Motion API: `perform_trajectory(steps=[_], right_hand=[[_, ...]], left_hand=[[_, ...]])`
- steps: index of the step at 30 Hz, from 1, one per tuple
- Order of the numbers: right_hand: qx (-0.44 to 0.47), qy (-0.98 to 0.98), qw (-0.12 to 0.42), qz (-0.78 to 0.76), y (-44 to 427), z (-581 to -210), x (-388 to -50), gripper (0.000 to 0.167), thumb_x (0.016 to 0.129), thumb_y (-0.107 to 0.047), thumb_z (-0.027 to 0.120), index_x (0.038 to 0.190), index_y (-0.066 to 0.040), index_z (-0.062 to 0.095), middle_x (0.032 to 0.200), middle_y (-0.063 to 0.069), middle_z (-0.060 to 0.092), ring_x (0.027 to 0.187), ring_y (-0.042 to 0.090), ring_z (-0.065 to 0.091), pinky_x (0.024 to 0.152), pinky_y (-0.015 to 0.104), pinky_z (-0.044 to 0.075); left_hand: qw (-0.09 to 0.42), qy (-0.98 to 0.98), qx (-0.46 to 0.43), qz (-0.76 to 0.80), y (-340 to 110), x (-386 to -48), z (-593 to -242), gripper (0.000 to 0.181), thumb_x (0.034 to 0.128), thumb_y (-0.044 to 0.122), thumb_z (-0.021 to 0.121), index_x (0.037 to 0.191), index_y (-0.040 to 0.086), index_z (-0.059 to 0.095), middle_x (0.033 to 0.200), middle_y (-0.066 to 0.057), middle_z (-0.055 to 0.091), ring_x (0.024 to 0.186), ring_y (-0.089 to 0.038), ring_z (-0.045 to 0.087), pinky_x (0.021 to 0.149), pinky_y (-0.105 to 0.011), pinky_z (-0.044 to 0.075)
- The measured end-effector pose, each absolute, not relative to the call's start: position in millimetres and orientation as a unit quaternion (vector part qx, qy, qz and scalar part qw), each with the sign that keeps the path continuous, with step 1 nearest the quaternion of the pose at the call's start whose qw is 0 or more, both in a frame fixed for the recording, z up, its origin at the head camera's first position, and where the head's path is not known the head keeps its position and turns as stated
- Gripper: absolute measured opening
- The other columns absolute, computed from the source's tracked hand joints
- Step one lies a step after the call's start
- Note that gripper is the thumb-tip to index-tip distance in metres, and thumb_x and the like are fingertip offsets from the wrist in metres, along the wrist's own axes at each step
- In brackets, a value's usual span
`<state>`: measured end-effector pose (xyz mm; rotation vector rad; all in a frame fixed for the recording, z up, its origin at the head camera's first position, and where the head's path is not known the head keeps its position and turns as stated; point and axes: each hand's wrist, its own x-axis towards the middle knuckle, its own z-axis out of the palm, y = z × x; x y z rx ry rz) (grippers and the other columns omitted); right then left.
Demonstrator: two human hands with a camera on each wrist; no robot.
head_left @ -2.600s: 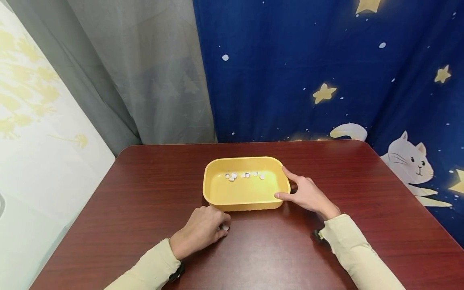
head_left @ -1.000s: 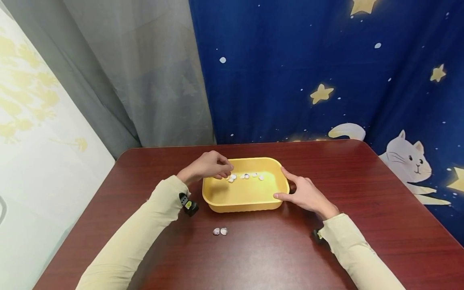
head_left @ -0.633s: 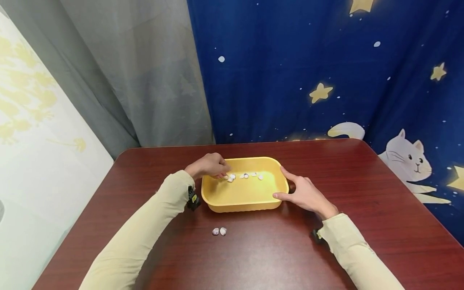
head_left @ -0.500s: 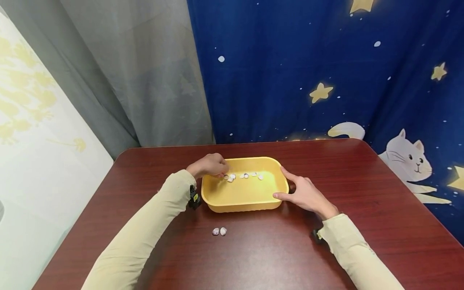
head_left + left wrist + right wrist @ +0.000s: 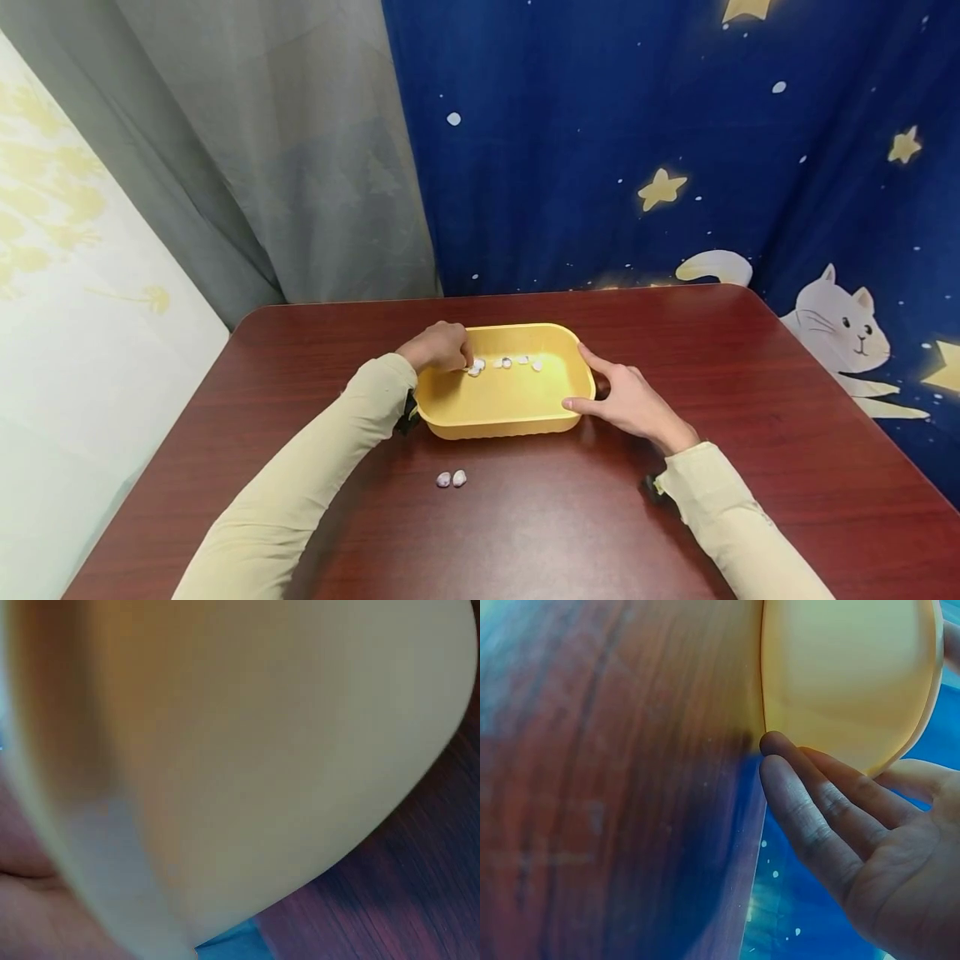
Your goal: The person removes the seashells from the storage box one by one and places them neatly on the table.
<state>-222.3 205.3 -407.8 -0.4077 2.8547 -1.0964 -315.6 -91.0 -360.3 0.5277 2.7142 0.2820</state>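
A yellow plastic basin [image 5: 498,408] sits on the table, several small whitish seashells [image 5: 507,362] lying inside along its far side. My left hand [image 5: 444,345] reaches over the basin's left end, its bent fingers down at the leftmost shells. Whether it pinches one is hidden. My right hand [image 5: 630,398] holds the basin's right end, thumb on the near rim. The right wrist view shows fingers of my right hand [image 5: 885,855] against the outer wall. Two seashells [image 5: 452,479] lie side by side on the table in front. Basin wall [image 5: 300,750] fills the left wrist view.
The reddish-brown table [image 5: 570,517] extends around the basin on all sides. Behind it hang a grey curtain [image 5: 330,167] and a blue star-patterned curtain [image 5: 540,167]. A white panel [image 5: 82,358] stands at the left.
My left hand has left two seashells on the table, moved up to the basin and lowered its fingers to the leftmost shells, now covering one. My right hand keeps its place on the basin.
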Motion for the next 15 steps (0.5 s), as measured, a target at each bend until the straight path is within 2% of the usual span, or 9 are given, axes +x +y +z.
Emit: perform_trajectory(steps=[4, 8, 11, 15], right_hand=[[-0.132, 0.924, 0.033, -0.358, 206.0, -407.0, -222.1, 0.098, 0.082, -0.049, 0.078, 0.159, -0.014, 0.028, 0.125, 0.010, 0.071, 0.095, 0.013, 0.067, 0.087, 0.034, 0.049], [-0.131, 0.924, 0.034, -0.357, 205.8, -406.7, -222.2, 0.097, 0.083, -0.047, 0.078, 0.159, -0.014, 0.028, 0.124, 0.010, 0.071, 0.096, 0.013, 0.067, 0.087, 0.034, 0.050], [-0.132, 0.924, 0.032, -0.358, 205.6, -406.5, -222.0, 0.097, 0.083, -0.047, 0.079, 0.159, -0.014, 0.028, 0.125, 0.010, 0.071, 0.097, 0.014, 0.068, 0.089, 0.035, 0.050], [-0.134, 0.925, 0.029, -0.353, 205.7, -406.4, -222.3, 0.099, 0.082, -0.050, 0.078, 0.158, -0.013, 0.028, 0.127, 0.011, 0.070, 0.099, 0.015, 0.068, 0.091, 0.037, 0.051]], left_hand=[[0.162, 0.964, 0.196, 0.080, -87.8, -313.5, -363.4, 0.013, 0.0838, 0.005, 0.072, 0.087, 0.014, 0.081, 0.101, -0.003, 0.076, 0.087, -0.017, 0.058, 0.073, -0.025, 0.047], [0.140, 0.968, 0.197, 0.065, -84.7, -313.1, -369.8, 0.011, 0.0782, 0.003, 0.079, 0.078, 0.013, 0.079, 0.088, -0.001, 0.075, 0.085, -0.018, 0.055, 0.074, -0.027, 0.049], [0.122, 0.970, 0.204, 0.049, -83.4, -312.5, -374.1, 0.014, 0.0772, 0.002, 0.081, 0.075, 0.015, 0.078, 0.088, -0.001, 0.073, 0.088, -0.018, 0.054, 0.078, -0.028, 0.050], [0.105, 0.971, 0.210, 0.052, -84.3, -310.7, -378.2, 0.016, 0.0774, 0.004, 0.081, 0.071, 0.016, 0.074, 0.085, -0.001, 0.069, 0.085, -0.019, 0.056, 0.068, -0.025, 0.049]])
